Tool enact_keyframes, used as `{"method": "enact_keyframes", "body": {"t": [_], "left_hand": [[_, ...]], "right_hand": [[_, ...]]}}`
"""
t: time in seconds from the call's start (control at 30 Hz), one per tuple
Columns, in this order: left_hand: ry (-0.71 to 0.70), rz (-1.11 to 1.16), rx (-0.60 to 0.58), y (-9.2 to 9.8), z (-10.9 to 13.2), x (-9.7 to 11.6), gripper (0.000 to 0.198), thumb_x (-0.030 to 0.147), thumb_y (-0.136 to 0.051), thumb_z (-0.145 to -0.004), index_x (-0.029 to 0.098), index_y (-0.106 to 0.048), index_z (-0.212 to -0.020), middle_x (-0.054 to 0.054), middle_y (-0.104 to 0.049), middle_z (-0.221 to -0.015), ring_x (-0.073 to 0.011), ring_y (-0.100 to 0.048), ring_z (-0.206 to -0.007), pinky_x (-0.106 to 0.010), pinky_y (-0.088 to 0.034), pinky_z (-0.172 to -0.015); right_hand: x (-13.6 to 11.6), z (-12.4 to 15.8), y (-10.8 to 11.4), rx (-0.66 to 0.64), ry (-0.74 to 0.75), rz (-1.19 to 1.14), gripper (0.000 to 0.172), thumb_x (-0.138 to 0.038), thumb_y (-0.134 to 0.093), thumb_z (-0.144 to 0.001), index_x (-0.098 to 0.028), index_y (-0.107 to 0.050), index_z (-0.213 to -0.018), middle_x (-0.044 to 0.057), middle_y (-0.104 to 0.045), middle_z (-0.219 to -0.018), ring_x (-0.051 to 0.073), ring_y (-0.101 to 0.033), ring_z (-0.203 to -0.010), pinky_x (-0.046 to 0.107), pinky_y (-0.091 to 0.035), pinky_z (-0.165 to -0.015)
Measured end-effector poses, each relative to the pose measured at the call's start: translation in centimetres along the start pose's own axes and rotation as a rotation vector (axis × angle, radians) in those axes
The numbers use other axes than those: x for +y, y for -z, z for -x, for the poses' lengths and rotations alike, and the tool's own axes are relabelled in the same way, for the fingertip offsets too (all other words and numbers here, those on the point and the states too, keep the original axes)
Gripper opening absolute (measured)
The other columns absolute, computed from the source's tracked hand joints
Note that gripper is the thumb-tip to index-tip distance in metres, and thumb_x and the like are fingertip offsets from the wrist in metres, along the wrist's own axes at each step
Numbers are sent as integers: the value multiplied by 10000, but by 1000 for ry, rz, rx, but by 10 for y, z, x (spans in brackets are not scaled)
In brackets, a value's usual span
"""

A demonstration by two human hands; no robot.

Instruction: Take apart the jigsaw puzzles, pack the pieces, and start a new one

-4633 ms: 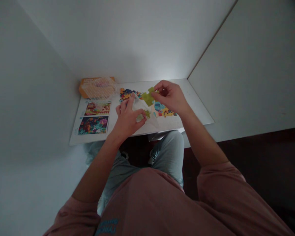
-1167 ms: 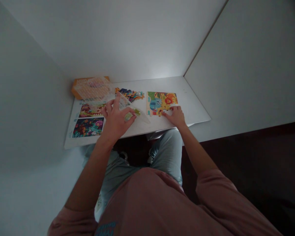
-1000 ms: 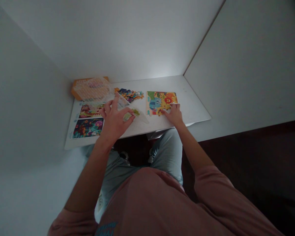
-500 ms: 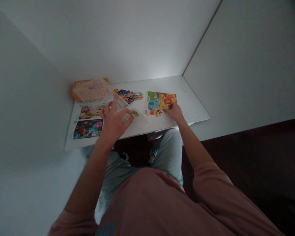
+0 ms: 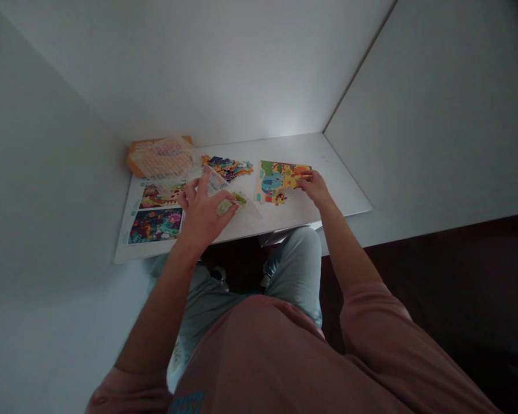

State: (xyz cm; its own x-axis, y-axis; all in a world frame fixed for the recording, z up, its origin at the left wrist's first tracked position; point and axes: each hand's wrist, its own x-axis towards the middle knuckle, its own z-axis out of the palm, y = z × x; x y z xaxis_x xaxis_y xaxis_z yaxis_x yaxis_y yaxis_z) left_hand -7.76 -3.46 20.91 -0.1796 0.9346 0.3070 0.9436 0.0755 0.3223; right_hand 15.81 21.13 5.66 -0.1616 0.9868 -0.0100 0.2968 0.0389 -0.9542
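My left hand (image 5: 204,213) is shut on a clear plastic bag (image 5: 246,206) with green jigsaw pieces (image 5: 237,199) inside. Its fingertips reach over a printed picture sheet (image 5: 155,225). My right hand (image 5: 315,188) rests at the right edge of a colourful assembled jigsaw puzzle (image 5: 276,181), its fingers over the yellow pieces. Whether those fingers grip a piece is hidden. A heap of loose jigsaw pieces (image 5: 227,167) lies between my hands, farther away.
An orange puzzle box (image 5: 157,158) wrapped in clear plastic stands at the far left of the white table (image 5: 341,190). White walls (image 5: 431,115) rise behind and to the right. My knees (image 5: 296,264) sit just below the table's near edge.
My right hand has slid up and right along the puzzle, whose lower right edge now looks uneven. My left hand and the bag have barely moved.
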Motion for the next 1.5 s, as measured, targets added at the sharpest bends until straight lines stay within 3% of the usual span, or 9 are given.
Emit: {"method": "enact_keyframes", "body": {"t": [0.23, 0.43, 0.53, 0.63, 0.77, 0.93, 1.1, 1.27, 1.5], "left_hand": [[19, 71, -47, -1, -1, 2, 213, 447, -498, -815, 330, -653, -904, -17, -437, -1346, -341, -228, -1304, -616, -186, -1043], [-44, 15, -45, -6, -3, 4, 181, 410, -528, -820, 303, -660, -882, 26, -286, -1447, -336, -219, -1303, -572, -243, -1031], [-69, -8, -48, -5, -4, 7, 181, 393, -526, -824, 290, -655, -898, 30, -230, -1474, -331, -216, -1305, -557, -244, -1030], [-75, -22, -58, -3, -4, 9, 191, 382, -522, -824, 279, -651, -922, 19, -242, -1471, -333, -215, -1305, -557, -247, -1024], [-46, 8, -59, -1, -4, 7, 184, 384, -516, -818, 289, -646, -908, 12, -352, -1413, -333, -205, -1311, -562, -227, -1032], [-8, 40, -27, 0, 0, 0, 177, 395, -502, -825, 317, -643, -897, 19, -374, -1392, -325, -215, -1307, -559, -188, -1055], [0, 9, 22, 1, 3, -5, 191, 410, -503, -829, 305, -649, -895, 27, -269, -1452, -337, -240, -1286, -574, -208, -1044], [1, 12, 12, 2, 6, -6, 206, 419, -500, -830, 298, -651, -900, 18, -259, -1459, -359, -252, -1278, -614, -203, -1031], [13, 8, -2, 1, 9, -3, 195, 424, -499, -824, 324, -637, -917, 4, -383, -1378, -335, -233, -1290, -596, -209, -1042]], "right_hand": [[-32, 3, -5, 29, 194, -209, 274, -331, -607, -747, -252, -487, -981, 11, -582, -890, 143, -586, -707, 303, -510, -618], [-117, 53, -28, -143, 552, -153, 279, -399, -617, -784, -271, -504, -1005, -6, -563, -871, 148, -579, -782, 296, -496, -684], [-157, 86, -44, -266, 614, -7, 323, -420, -621, -783, -274, -505, -1047, -13, -565, -838, 142, -569, -728, 278, -478, -626], [-175, 105, -57, -382, 640, 111, 321, -439, -618, -786, -278, -525, -1047, -10, -586, -845, 151, -569, -732, 284, -471, -617], [-157, 98, -54, -310, 655, 149, 265, -444, -571, -831, -279, -543, -1037, 1, -598, -844, 163, -568, -739, 308, -467, -647], [-90, 72, -27, -216, 537, 348, 284, -482, -583, -807, -290, -566, -1015, 40, -612, -919, 206, -574, -718, 383, -478, -670], [-38, 77, -24, -220, 500, 636, 438, -487, -580, -803, -333, -514, -1208, 52, -520, -1245, 283, -504, -1107, 488, -416, -905], [-26, 102, -31, -323, 523, 742, 457, -453, -555, -827, -371, -465, -1267, -4, -416, -1375, 256, -343, -1285, 515, -306, -1030], [-21, 125, -6, -377, 495, 826, 514, -567, -589, -761, -358, -498, -1221, -14, -422, -1369, 237, -291, -1317, 458, -270, -1084]]}}
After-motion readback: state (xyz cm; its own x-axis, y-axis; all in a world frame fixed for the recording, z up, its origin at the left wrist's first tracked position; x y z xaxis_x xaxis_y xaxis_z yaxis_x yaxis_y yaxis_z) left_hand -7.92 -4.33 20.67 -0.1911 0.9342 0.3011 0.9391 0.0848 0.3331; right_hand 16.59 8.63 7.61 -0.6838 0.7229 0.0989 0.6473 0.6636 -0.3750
